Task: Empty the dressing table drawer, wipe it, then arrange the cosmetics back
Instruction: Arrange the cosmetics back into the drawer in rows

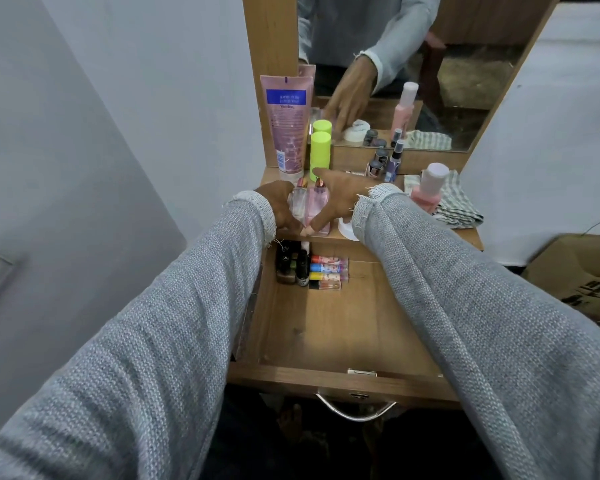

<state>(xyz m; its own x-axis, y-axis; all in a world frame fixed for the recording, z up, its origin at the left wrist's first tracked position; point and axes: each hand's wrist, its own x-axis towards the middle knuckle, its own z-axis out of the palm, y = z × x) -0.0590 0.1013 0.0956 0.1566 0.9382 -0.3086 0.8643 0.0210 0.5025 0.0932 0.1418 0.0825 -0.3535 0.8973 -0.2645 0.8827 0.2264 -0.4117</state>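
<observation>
Both hands met over two perfume bottles at the front edge of the bench top: the left hand curled round the clear bottle, and the right hand gripped the pink bottle, its thumb reaching down the glass and its forefinger pointing toward the green-capped stick. The drawer stood pulled out below them, with dark nail polish bottles and a row of small coloured tubes already packed into its far left corner, so the arranging step seemed to be under way. To do it well, each bottle probably wanted lifting straight up clear of the bench lip before coming back and down, then setting upright just beside the tubes so that nothing already placed was knocked. Bare wood filled most of the drawer floor toward the handle, giving plenty of room to lower both bottles. More crowded was the bench itself: a pink tube leaned against the mirror frame, small bottles clustered behind the right wrist, and a pink bottle with a pale cap stood on a checked cloth near the right sleeve, which might easily brush it.
</observation>
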